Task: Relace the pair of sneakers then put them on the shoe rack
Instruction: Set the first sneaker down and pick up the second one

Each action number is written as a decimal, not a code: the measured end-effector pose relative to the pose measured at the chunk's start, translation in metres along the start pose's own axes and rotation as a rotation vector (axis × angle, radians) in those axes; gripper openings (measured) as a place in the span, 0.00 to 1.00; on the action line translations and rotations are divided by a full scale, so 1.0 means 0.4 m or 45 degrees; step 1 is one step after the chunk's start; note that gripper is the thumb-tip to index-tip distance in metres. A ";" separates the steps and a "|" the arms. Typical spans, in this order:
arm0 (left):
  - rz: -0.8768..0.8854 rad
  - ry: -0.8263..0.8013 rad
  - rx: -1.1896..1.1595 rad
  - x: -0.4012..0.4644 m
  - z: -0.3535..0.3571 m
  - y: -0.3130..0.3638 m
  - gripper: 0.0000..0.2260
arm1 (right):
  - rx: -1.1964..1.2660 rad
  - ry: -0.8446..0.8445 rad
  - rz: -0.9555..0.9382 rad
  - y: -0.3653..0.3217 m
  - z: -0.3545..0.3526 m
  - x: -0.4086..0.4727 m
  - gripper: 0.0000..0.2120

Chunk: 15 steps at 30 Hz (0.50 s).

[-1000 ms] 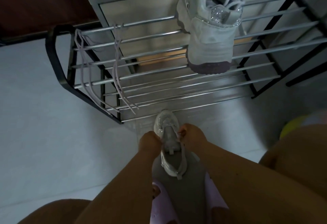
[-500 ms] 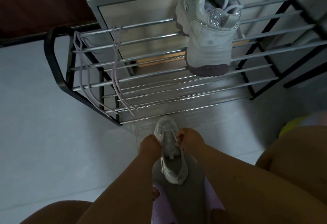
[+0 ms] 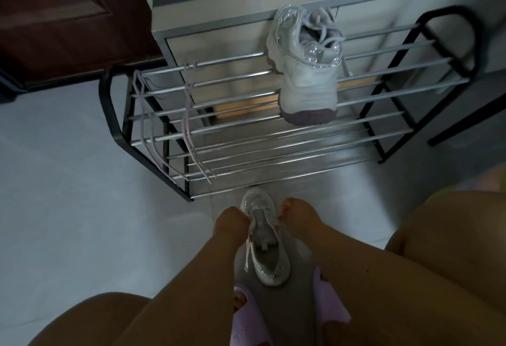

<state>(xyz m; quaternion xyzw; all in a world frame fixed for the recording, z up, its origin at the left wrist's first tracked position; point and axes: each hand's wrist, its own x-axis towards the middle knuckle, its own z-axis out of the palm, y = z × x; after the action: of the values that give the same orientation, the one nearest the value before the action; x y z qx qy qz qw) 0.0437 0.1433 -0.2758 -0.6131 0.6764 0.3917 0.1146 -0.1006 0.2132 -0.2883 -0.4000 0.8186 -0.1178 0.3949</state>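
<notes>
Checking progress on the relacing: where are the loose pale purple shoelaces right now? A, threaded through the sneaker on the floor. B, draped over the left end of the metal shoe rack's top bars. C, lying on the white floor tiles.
B: the loose pale purple shoelaces hang over the metal shoe rack's top-left bars.

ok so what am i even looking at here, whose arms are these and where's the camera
There is no machine: the camera sits on a person's head, looking down at their own bare arms. The left hand and right hand grip the sides of a small pale grey sneaker held just above the tiled floor. Ahead stands a black-framed shoe rack with metal bars. On its top tier rests the matching grey sneaker with a purple sole, and loose lilac shoelaces hang over the bars on the left.
</notes>
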 end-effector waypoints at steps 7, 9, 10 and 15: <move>0.350 0.207 -0.348 -0.122 -0.094 0.159 0.12 | 0.386 0.819 -0.362 -0.130 -0.154 -0.149 0.11; 0.483 0.255 -0.450 -0.156 -0.130 0.212 0.15 | 0.509 1.020 -0.449 -0.180 -0.223 -0.182 0.09; 0.535 0.284 -0.508 -0.173 -0.152 0.239 0.15 | 0.569 1.133 -0.491 -0.202 -0.263 -0.195 0.08; 0.624 0.417 -0.724 -0.218 -0.284 0.362 0.13 | 0.399 1.409 -0.528 -0.282 -0.482 -0.218 0.17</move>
<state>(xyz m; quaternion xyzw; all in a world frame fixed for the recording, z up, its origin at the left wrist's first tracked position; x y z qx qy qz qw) -0.0332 0.1230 -0.0883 -0.4954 0.6764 0.4761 -0.2653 -0.1479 0.1809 -0.0554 -0.3677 0.7802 -0.5018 -0.0658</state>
